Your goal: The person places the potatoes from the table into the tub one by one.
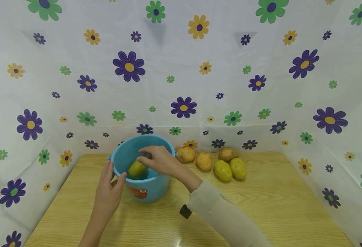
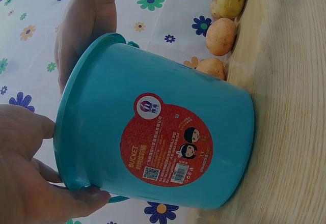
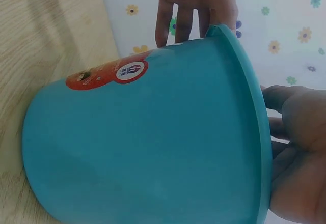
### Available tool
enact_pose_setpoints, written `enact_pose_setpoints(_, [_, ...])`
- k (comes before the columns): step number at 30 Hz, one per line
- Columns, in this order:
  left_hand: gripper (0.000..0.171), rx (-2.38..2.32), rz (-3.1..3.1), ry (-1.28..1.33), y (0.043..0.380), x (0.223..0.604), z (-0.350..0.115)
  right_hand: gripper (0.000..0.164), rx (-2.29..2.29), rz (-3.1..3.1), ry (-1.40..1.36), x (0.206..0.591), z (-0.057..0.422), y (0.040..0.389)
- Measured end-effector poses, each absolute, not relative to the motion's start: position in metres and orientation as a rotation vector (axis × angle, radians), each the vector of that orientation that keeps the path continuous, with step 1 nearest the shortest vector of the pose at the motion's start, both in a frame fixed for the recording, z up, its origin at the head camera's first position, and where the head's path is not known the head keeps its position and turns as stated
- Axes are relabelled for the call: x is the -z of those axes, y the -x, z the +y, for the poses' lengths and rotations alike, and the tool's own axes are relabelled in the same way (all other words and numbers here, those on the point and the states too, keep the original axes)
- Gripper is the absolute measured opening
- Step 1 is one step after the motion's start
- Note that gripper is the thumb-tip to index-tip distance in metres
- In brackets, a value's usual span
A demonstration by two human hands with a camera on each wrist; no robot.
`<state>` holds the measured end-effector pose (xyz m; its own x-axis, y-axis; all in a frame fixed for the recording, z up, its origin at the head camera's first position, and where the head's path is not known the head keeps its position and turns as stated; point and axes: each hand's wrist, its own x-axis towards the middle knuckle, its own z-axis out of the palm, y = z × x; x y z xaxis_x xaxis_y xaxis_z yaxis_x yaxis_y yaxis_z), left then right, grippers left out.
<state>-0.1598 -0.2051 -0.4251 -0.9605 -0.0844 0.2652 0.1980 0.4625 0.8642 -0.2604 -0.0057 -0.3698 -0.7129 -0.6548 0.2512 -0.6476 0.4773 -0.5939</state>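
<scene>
A light blue bucket (image 1: 151, 192) with a red label (image 2: 168, 140) stands upright on the table. In the head view a yellow-green potato (image 1: 137, 169) shows inside it, partly in shadow. My left hand (image 1: 108, 193) rests against the bucket's left side, its thumb at the rim and its fingers (image 3: 164, 23) stretched along the outer wall. Reaching over the rim from the right, my right hand (image 1: 160, 160) is above the potato, thumb and index finger apart. No potato shows between them; whether the thumb touches the one below I cannot tell. The bucket wall hides part of this hand in the right wrist view.
Right of the bucket lie tan potatoes (image 1: 204, 161) and two yellow-green potatoes (image 1: 223, 170). One tan potato (image 1: 185, 154) is close beside the bucket. Behind the wooden table (image 1: 261, 206) and at its sides hangs a white flowered cloth (image 1: 218, 82).
</scene>
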Motion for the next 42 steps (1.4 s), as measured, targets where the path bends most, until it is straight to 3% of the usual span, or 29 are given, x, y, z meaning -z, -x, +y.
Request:
enact_pose_setpoints(17, [0.077, 1.481, -2.511, 0.042, 0.159, 0.422, -0.205, 0.039, 1.349, 2.708, 1.170, 0.363, 0.046, 0.252])
enact_pose_setpoints(42, [0.078, 1.456, -2.554, 0.065, 0.159, 0.419, -0.206, 0.044, 1.361, 2.994, 0.933, 0.361, 0.171, 0.230])
